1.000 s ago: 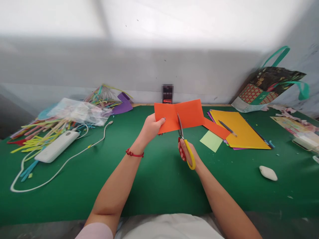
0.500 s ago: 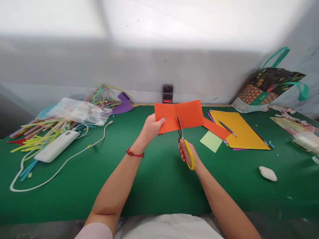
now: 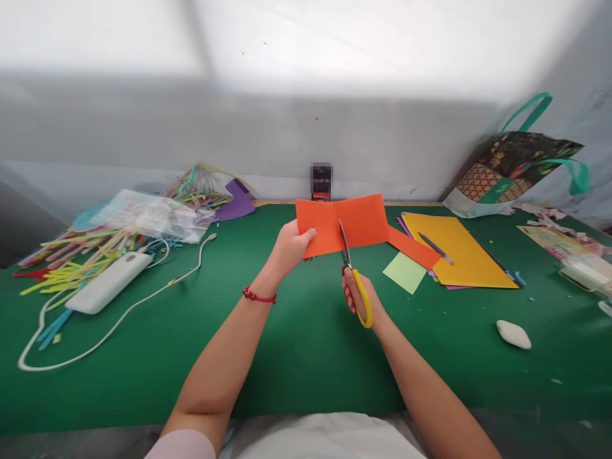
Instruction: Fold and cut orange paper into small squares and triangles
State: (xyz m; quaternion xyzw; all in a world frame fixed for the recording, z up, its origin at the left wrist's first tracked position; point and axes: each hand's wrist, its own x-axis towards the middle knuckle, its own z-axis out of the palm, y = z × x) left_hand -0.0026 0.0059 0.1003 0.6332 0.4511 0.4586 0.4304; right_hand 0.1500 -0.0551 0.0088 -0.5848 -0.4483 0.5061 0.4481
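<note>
In the head view, an orange sheet of paper (image 3: 358,220) with a crease down its middle is held up above the table. My left hand (image 3: 292,245) pinches its left end, thumb on the near face. Yellow-handled scissors (image 3: 363,298) are in my right hand (image 3: 357,296), fingers wrapped round the handles. Their blades point up and lie along the paper close to the crease, nearly closed. How far the cut runs is hard to see. Behind the sheet's right end, an orange paper strip (image 3: 415,247) lies partly over a pale green square of paper (image 3: 405,271).
On the right are stacked coloured sheets (image 3: 471,255) with a pen (image 3: 436,248) on top, a white case (image 3: 513,334) and a patterned bag (image 3: 511,166). On the left lie a white power bank (image 3: 109,284), its cable (image 3: 138,305), coloured strips and a clear plastic bag (image 3: 153,213).
The right part of the orange paper has shifted very slightly left. Both hands keep their grip, and the scissors stay at nearly the same place.
</note>
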